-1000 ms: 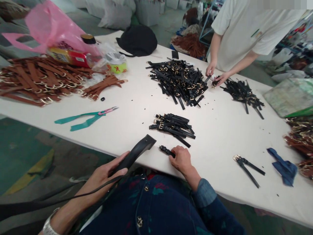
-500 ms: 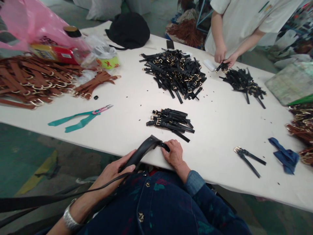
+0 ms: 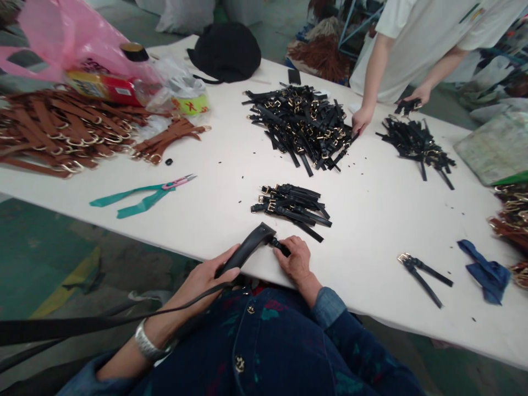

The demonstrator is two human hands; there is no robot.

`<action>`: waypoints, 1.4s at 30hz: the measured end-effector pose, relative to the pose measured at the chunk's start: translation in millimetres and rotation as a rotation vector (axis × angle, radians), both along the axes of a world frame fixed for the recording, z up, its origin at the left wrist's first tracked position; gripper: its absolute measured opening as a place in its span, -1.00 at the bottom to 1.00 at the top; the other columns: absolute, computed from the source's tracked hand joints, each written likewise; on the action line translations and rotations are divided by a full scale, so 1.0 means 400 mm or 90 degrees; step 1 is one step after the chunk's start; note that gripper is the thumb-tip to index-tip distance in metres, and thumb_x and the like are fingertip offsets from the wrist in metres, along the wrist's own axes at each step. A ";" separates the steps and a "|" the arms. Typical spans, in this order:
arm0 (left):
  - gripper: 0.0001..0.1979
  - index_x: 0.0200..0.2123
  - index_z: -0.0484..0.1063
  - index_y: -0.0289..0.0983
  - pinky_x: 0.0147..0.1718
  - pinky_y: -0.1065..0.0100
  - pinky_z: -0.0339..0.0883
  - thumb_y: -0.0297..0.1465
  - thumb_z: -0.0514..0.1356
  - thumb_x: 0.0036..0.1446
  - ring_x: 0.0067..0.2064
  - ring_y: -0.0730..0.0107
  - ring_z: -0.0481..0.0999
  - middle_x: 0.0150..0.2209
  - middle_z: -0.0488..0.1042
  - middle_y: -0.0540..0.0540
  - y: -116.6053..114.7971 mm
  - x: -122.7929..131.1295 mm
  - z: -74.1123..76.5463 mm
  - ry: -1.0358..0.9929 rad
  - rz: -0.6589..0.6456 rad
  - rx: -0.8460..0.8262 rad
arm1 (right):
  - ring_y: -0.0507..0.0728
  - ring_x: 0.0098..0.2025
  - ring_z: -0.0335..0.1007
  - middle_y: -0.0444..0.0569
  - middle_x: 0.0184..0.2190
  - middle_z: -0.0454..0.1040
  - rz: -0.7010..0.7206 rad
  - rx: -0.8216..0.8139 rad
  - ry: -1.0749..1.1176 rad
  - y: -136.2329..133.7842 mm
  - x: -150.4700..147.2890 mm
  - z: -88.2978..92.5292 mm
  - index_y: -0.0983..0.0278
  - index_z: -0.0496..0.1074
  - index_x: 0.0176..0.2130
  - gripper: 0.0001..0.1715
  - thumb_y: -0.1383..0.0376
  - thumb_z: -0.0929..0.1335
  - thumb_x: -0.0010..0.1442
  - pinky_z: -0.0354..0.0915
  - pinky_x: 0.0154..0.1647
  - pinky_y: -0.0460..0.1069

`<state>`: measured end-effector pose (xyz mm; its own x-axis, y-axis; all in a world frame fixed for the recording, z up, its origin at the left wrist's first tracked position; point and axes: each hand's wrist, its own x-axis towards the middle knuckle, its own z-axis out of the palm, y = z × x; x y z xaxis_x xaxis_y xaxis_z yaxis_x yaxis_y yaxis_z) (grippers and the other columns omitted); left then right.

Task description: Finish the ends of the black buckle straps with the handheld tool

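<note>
a: where are the hands?
b: the left hand [image 3: 208, 275] has its grip closed round a wide black strap [image 3: 246, 250]. the strap is flat and matte, and its blunt end lies on the near edge of the table [image 3: 371, 231]. the right hand [image 3: 297, 263] pinches a short buckle strap [image 3: 279, 245] right against that end, touching it.
a: how far along does it look?
b: hard to call. a small tidy bundle [image 3: 291, 206] of short black straps with gold buckles lies just beyond the hands, and i'd judge that's the handled lot. the big loose heap [image 3: 301, 124] farther back is much larger (so most seems left).
a: what else is about?
b: thread snips [image 3: 178, 182] on a green ribbon to the left, and glossy brown straps [image 3: 61, 135] with metal rings at far left. there's a crumpled blue cloth [image 3: 482, 272] at right. a co-worker's hand [image 3: 362, 119] touches the heap's right edge, beside a second black pile [image 3: 416, 146].
</note>
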<state>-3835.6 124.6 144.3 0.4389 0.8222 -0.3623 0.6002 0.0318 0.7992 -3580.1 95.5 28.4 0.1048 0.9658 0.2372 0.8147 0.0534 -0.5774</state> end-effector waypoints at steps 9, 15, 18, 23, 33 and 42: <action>-0.26 0.31 0.20 -0.17 0.24 0.04 0.16 0.02 0.16 0.13 0.25 -0.08 0.32 0.27 0.33 -0.04 0.000 -0.049 -0.023 -0.013 0.008 -0.049 | 0.16 -0.20 0.35 -0.03 -0.31 0.50 -0.007 -0.018 0.008 0.001 -0.004 -0.002 0.22 0.50 -0.24 -0.81 0.18 0.42 0.13 0.17 -0.17 0.05; -0.25 0.31 0.20 -0.16 0.26 0.08 0.13 0.03 0.17 0.12 0.27 -0.03 0.30 0.28 0.31 -0.05 -0.022 -0.053 -0.023 0.021 -0.006 -0.053 | 0.16 -0.19 0.35 -0.04 -0.30 0.50 -0.015 -0.026 0.019 0.002 -0.005 0.003 0.22 0.50 -0.23 -0.80 0.20 0.42 0.11 0.18 -0.17 0.05; -0.25 0.31 0.20 -0.22 0.27 0.11 0.12 0.01 0.15 0.14 0.27 -0.01 0.30 0.28 0.31 -0.09 -0.005 -0.015 -0.027 0.017 -0.013 -0.016 | 0.17 -0.20 0.35 -0.04 -0.31 0.50 -0.016 -0.025 0.016 0.002 -0.004 0.006 0.22 0.49 -0.24 -0.80 0.21 0.42 0.10 0.18 -0.17 0.05; -0.30 0.32 0.18 -0.22 0.25 0.12 0.14 -0.04 0.13 0.19 0.24 0.02 0.34 0.28 0.32 -0.10 0.009 -0.001 -0.027 -0.020 -0.016 -0.010 | 0.17 -0.21 0.35 -0.04 -0.32 0.49 -0.011 -0.024 0.008 0.002 -0.003 0.015 0.23 0.49 -0.26 -0.82 0.22 0.42 0.09 0.18 -0.18 0.05; -0.27 0.33 0.16 -0.15 0.26 0.10 0.14 0.03 0.13 0.17 0.27 0.01 0.30 0.29 0.28 -0.02 -0.042 -0.074 -0.007 0.018 -0.025 -0.059 | 0.16 -0.21 0.35 -0.01 -0.32 0.49 -0.017 -0.009 0.011 -0.001 -0.005 0.007 0.21 0.55 -0.24 -0.82 0.21 0.39 0.16 0.22 -0.18 0.06; -0.30 0.34 0.11 -0.12 0.23 0.17 0.19 0.04 0.05 0.22 0.25 0.08 0.34 0.29 0.27 0.01 -0.043 -0.084 0.033 0.116 -0.154 -0.022 | 0.21 -0.11 0.34 0.03 -0.19 0.51 0.112 -0.078 0.004 -0.012 0.064 0.046 0.19 0.54 -0.10 -0.75 0.29 0.37 0.20 0.20 -0.12 0.11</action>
<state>-3869.1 107.5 157.7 0.5460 0.6877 -0.4785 0.7269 -0.1050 0.6786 -3554.6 90.8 46.7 -0.0663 0.9910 0.1161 0.7954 0.1227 -0.5935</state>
